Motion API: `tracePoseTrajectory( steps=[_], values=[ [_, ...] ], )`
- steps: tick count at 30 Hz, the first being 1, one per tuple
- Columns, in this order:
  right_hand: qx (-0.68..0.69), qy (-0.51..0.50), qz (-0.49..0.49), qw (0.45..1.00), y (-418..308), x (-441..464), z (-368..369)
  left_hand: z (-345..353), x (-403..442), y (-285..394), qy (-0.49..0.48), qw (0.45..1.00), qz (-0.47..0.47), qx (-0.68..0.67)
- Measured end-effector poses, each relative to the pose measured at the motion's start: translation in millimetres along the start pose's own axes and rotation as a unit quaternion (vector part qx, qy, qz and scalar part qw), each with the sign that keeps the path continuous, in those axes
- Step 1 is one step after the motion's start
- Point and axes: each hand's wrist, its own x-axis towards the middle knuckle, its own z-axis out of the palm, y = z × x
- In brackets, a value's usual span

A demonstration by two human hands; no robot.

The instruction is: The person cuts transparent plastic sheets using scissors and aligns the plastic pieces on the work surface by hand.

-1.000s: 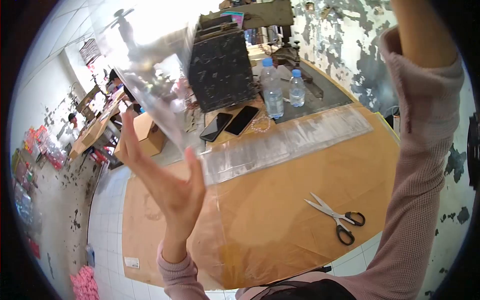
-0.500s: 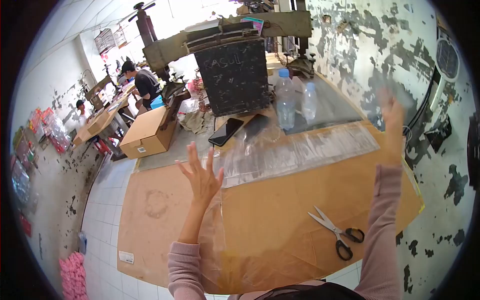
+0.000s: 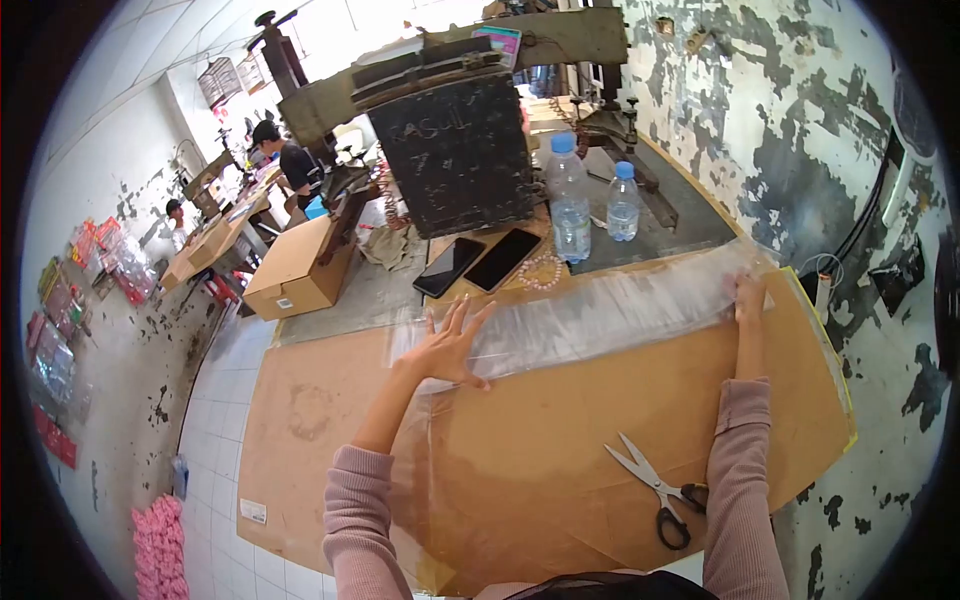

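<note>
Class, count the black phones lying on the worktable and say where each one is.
2. One phone lies nearer the cardboard box; the other phone lies to its right, beside the beaded bracelet.

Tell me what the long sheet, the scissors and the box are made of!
Sheet: probably thin plastic, shiny, see-through and wrinkly.
Scissors: silvery blades, likely metal; smooth black handles, maybe plastic.
Box: looks like cardboard, dull brown with folded edges.

1 long band of clear plastic film (image 3: 590, 325), shiny and wrinkled with cloudy white streaks, lies stretched out across the far part of the brown table covering (image 3: 560, 430), slanting away toward the right, just on the near side of 2 dark phones (image 3: 504, 260).
</note>
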Motion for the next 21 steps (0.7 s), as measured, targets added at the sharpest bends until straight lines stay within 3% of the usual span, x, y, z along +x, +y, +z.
tracePoseTrajectory(
  steps=[1, 2, 3, 5, 7, 9, 11, 13, 17, 19, 21],
  values=[
    [-0.117, 0.031, 0.031, 0.992, -19, -15, 6, -4, 7, -2, -0.020, 1.000, 0.003, -0.002],
    [-0.277, 0.163, -0.075, 0.944, -35, -34, 15, -5, 13, -9, -0.053, 0.999, -0.003, 0.002],
    [-0.423, 0.285, -0.175, 0.842, -49, -51, 26, -6, 19, -20, -0.086, 0.996, -0.009, 0.008],
    [-0.522, 0.326, -0.306, 0.726, -70, -64, 35, -17, 27, -20, -0.131, 0.991, -0.025, 0.026],
    [-0.464, 0.186, -0.381, 0.778, -81, -65, 41, -19, 35, -17, -0.136, 0.991, 0.000, 0.001],
    [-0.367, -0.126, -0.283, 0.877, -66, -57, 61, -21, 44, -12, -0.140, 0.990, 0.009, -0.013],
    [-0.310, -0.342, -0.320, 0.827, -91, -100, 95, -21, 53, -5, -0.143, 0.990, 0.001, -0.017],
    [-0.351, -0.413, -0.364, 0.758, -97, -133, 127, -15, 60, -5, -0.157, 0.988, -0.002, -0.015],
    [-0.467, -0.391, -0.325, 0.723, -98, -155, 177, -6, 72, -14, -0.175, 0.981, 0.048, -0.073],
    [-0.478, -0.403, -0.291, 0.724, -84, -153, 201, -12, 62, 0, -0.165, 0.986, 0.024, -0.026],
    [-0.525, -0.463, -0.246, 0.671, -94, -154, 202, -5, 55, -2, -0.118, 0.992, 0.044, -0.016]
  ],
)
